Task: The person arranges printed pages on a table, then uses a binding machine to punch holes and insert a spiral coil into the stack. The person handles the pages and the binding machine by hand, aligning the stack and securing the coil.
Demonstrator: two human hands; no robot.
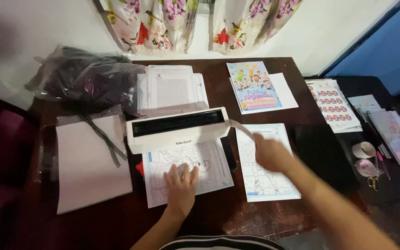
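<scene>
A white binding machine (178, 127) sits in the middle of a dark wooden table (116, 217). A stack of printed colouring sheets (209, 162) is pushed into its front slot. My left hand (180, 185) lies flat on those sheets, fingers spread. My right hand (269, 153), blurred, is closed around the end of the machine's lever handle (239, 127) at the right side. Under that hand lies another stack of punched colouring sheets (274, 185).
Black spiral coils (105, 139) rest on a clear cover sheet (91, 166) at left. A plastic bag (86, 76) and a paper pile (172, 88) lie behind the machine. A coloured booklet cover (255, 85), sticker sheets (332, 104), notebooks (394, 136), tape rolls (364, 150) and scissors (373, 183) are at right.
</scene>
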